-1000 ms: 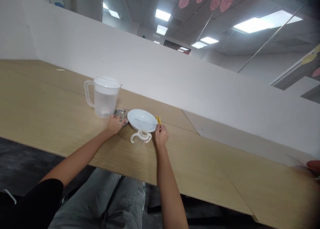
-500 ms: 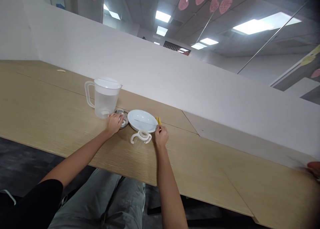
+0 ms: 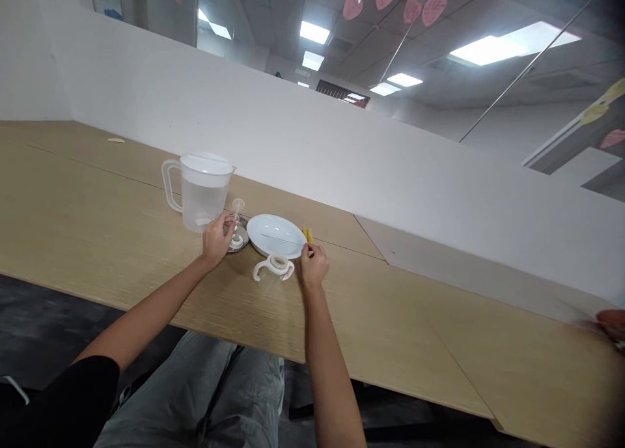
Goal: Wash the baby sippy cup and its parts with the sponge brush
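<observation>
Head view: the left hand (image 3: 216, 238) is narrowed at a white stemmed piece (image 3: 237, 206) above a round metal dish (image 3: 237, 241); a clear plastic jug (image 3: 201, 200) could be knocked at its near side. The right hand (image 3: 313, 266) is narrowed against a white plate (image 3: 276, 234); hold unconfirmed. The wood tabletop (image 3: 371, 305) extends well beyond both hands.

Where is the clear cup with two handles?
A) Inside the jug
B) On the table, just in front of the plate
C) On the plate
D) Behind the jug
B: the two-handled cup stands on the wooden table, nearer the person than the white plate.
</observation>
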`<state>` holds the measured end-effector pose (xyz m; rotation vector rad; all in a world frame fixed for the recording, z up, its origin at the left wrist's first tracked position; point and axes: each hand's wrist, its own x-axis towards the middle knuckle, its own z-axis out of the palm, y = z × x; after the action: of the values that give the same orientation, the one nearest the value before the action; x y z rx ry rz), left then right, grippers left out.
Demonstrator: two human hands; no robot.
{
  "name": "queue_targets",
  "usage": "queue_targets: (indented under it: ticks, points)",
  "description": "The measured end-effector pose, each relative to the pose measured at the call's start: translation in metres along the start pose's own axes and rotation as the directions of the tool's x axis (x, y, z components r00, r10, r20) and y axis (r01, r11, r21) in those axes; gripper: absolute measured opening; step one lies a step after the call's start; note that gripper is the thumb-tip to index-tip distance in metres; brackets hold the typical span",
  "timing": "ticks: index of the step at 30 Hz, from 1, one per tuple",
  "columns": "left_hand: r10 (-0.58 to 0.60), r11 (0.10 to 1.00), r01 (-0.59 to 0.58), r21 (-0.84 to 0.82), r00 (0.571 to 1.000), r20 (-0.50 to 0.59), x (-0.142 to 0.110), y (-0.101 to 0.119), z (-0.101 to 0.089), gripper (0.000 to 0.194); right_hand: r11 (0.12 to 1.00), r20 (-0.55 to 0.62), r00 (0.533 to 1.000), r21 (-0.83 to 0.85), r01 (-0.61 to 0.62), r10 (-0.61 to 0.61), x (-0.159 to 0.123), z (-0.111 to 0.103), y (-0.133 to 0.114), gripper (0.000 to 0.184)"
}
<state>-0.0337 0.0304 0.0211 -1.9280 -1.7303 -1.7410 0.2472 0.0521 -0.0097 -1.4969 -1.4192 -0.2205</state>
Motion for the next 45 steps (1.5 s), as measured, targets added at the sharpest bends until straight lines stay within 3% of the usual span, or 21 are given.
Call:
queue_targets:
  ticks: [3,9,13,24,29,40,45]
  points:
    - [0.012,0.999,-0.012,-0.04,1.0,0.011,-0.002,0.001,0.001,0.032,1.0,-0.013,1.0,0.02,0.011,-0.011,0.0,0.0,-0.002,0.034]
    - [0.226,0.973,-0.223,-0.055,0.972,0.063,-0.007,0.004,0.002,0.031,0.997,-0.079,0.996,0.064,0.037,-0.032,0.002,-0.001,-0.005,0.033]
    - [0.302,0.953,-0.298,-0.058,0.952,0.06,-0.01,0.009,0.001,0.033,0.995,-0.086,0.994,0.065,0.077,-0.072,0.002,-0.001,-0.007,0.033]
    - [0.293,0.956,-0.287,-0.069,0.949,0.117,-0.018,0.024,0.011,0.031,0.993,-0.061,0.994,0.073,0.094,-0.089,0.001,0.001,-0.008,0.032]
    - [0.369,0.927,-0.354,-0.125,0.92,0.131,-0.025,0.029,0.021,0.03,0.991,-0.058,0.993,0.074,0.11,-0.105,0.002,0.002,-0.009,0.032]
    - [0.411,0.911,-0.402,-0.088,0.879,0.24,-0.019,0.018,0.038,0.029,0.992,-0.051,0.994,0.072,0.103,-0.099,0.001,0.005,-0.011,0.031]
    - [0.428,0.904,-0.417,-0.1,0.873,0.235,-0.02,0.022,0.04,0.025,0.994,-0.053,0.995,0.063,0.088,-0.084,0.0,0.002,-0.014,0.032]
